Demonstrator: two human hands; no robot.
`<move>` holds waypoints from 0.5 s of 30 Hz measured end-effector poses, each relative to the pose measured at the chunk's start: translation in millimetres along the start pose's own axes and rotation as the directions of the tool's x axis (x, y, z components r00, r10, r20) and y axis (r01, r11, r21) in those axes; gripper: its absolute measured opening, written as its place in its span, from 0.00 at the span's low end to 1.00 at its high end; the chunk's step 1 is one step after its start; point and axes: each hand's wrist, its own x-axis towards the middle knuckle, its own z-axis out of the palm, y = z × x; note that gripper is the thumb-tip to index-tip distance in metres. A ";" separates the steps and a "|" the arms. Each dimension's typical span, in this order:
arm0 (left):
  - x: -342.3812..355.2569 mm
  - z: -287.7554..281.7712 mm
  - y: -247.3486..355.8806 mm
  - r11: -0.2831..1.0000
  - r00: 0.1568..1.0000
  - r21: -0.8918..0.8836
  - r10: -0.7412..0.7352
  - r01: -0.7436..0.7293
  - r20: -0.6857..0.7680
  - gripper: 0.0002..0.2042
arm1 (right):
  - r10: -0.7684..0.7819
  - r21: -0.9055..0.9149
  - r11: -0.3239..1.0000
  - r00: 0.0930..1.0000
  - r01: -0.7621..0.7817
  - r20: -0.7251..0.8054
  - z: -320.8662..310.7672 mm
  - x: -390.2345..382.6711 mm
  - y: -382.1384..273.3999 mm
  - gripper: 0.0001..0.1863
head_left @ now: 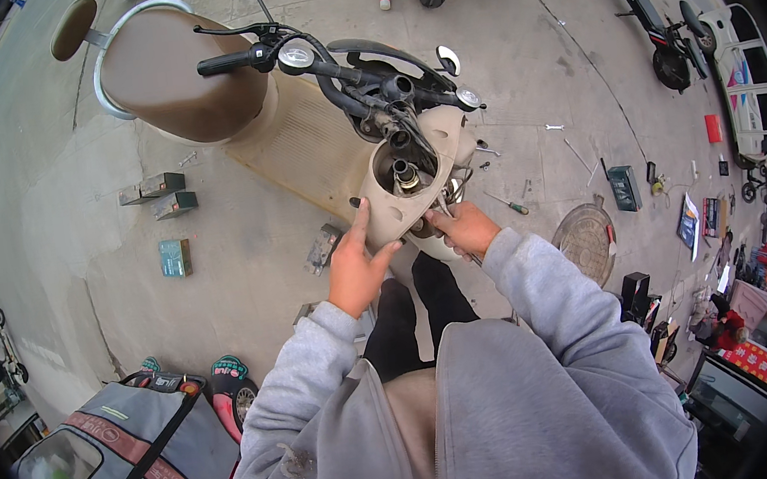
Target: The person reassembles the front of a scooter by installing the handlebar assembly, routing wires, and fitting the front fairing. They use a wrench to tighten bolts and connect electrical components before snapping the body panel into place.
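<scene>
A beige scooter (299, 145) stands before me, its front panel (390, 215) open at the top around the bare steering stem (405, 176). The handlebar (353, 79) is tipped aside, and cables run down beside the stem. My left hand (354, 269) grips the panel's near left edge, index finger along the side and thumb at the lower rim. At the panel's near right edge, the fingers of my right hand (465, 229) are closed; a thin metallic piece shows beside them, too little to name. The underside of the panel is hidden.
Small boxes (174, 203) lie on the floor at left. To the right are a screwdriver (518, 208), wrenches (555, 127), a round manhole cover (587, 241) and a dark green box (623, 188). A grey bag-like carrier (135, 453) stands near left; other scooters (655, 24) stand farther off.
</scene>
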 end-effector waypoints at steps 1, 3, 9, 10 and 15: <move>-2.4 -1.4 -4.8 1.000 0.999 -0.029 0.006 -0.007 -0.031 0.37 | -0.054 -0.072 0.996 0.999 0.053 -0.008 -4.2 -7.4 6.6 0.27; -10.4 -7.6 -17.1 0.995 0.996 -0.096 0.015 -0.023 -0.083 0.33 | -0.027 -0.129 0.991 1.000 0.027 0.008 -18.2 -28.3 28.8 0.26; -65.1 -32.0 -40.2 0.921 0.970 -0.358 -0.210 0.155 -0.119 0.20 | 0.176 0.145 0.978 0.966 -0.149 -0.188 -48.2 -70.7 156.4 0.20; -72.2 -32.2 -39.0 0.909 0.961 -0.367 -0.254 0.197 -0.114 0.19 | 0.186 0.230 0.964 0.958 -0.135 -0.218 -51.2 -71.7 184.6 0.19; -79.9 -28.3 -15.5 0.904 0.918 -0.368 -0.317 0.217 -0.238 0.17 | -0.064 -0.354 0.923 0.849 -0.150 -0.525 -80.5 -52.6 313.6 0.14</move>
